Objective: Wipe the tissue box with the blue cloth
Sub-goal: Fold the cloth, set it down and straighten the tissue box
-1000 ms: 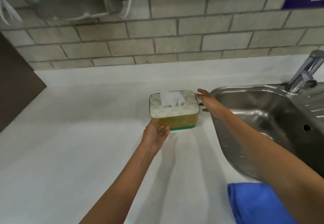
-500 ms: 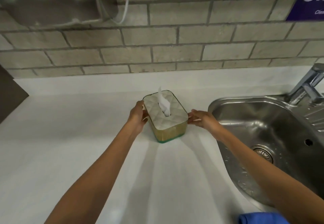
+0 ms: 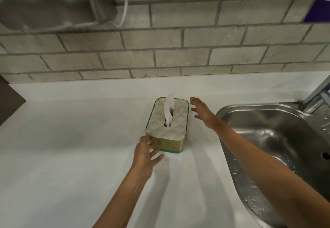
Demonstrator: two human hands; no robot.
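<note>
The tissue box (image 3: 175,118) stands on the white counter (image 3: 71,147), long side running away from me, with a quilted cream lid, gold sides, a green base and a white tissue sticking up. My left hand (image 3: 145,153) is at its near left corner, fingers spread, thumb touching the gold side. My right hand (image 3: 202,110) hovers by the far right side, fingers apart, a small gap from the box. Neither hand holds anything. The blue cloth is out of view.
A steel sink (image 3: 278,138) fills the right side, with a tap (image 3: 319,97) at its far edge. A brick wall (image 3: 160,49) backs the counter. A dispenser (image 3: 50,1) hangs at the upper left, and a dark panel (image 3: 9,99) is at the left edge.
The box has been turned so its long side now points away from me. Both hands have let go and opened. The blue cloth has dropped out of the frame.
</note>
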